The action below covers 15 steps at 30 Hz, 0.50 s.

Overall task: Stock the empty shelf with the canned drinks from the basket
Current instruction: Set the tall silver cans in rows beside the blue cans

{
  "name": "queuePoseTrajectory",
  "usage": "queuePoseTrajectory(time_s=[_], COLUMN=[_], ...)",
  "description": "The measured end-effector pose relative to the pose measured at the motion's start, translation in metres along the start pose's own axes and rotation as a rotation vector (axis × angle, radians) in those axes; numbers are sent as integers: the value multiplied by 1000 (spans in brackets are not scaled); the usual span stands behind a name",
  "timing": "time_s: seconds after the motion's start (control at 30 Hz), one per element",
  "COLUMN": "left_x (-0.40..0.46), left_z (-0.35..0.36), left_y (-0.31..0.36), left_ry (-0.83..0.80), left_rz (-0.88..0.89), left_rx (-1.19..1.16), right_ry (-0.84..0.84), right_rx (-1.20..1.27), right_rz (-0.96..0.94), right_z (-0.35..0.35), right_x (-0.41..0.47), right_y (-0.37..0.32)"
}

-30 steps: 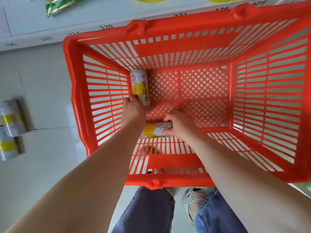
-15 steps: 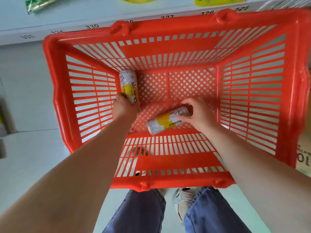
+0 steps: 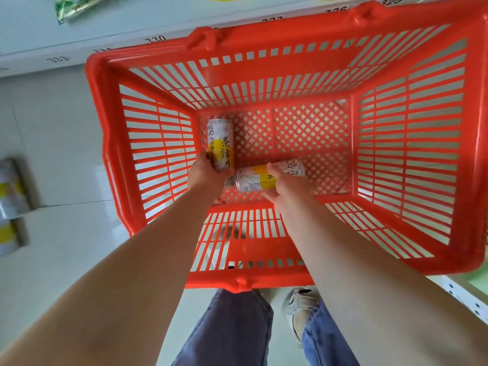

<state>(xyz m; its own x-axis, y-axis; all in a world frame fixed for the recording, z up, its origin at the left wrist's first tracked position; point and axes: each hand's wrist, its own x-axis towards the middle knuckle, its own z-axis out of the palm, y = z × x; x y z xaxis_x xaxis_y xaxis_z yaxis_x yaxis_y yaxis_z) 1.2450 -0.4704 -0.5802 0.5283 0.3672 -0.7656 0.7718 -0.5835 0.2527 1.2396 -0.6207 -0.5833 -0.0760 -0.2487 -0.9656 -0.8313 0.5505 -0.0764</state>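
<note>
A red plastic basket (image 3: 412, 154) stands on the floor below me, and both my arms reach into it. My left hand (image 3: 204, 174) grips the near end of a white and yellow can (image 3: 220, 140) that points away from me along the basket's left wall. My right hand (image 3: 284, 184) grips a second white and yellow can (image 3: 260, 177) that lies crosswise on the basket's bottom. The two cans almost touch near my left hand. No other cans show in the basket.
Two more white and yellow cans (image 3: 10, 204) stand at the far left edge of view. A white shelf edge (image 3: 126, 48) with number tags runs behind the basket, and a green packet (image 3: 76, 6) lies on it. My legs and a shoe (image 3: 301, 310) are below the basket.
My right hand has closed round the crosswise can and turned it towards the left can. My left hand keeps its grip on the left can. The view has shifted over the basket.
</note>
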Motion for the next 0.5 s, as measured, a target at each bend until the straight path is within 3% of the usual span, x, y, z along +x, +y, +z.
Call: queuePoseTrajectory(time_s=[0.13, 0.3, 0.4, 0.5], left_x=[-18, -79, -133, -196], left_z=[-11, -40, -69, -104], left_y=[3, 16, 26, 38], left_ry=[-23, -72, -109, -162], left_rz=[9, 27, 20, 27], left_rx=[-4, -74, -154, -205], right_ry=[-13, -195, -407, -576], right_rx=[-134, -195, -281, -203], right_rz=[-164, -301, -293, -184], right_z=[-22, -75, -115, -154], right_x=[-14, -79, -140, -212], right_y=[-8, -36, -51, -59])
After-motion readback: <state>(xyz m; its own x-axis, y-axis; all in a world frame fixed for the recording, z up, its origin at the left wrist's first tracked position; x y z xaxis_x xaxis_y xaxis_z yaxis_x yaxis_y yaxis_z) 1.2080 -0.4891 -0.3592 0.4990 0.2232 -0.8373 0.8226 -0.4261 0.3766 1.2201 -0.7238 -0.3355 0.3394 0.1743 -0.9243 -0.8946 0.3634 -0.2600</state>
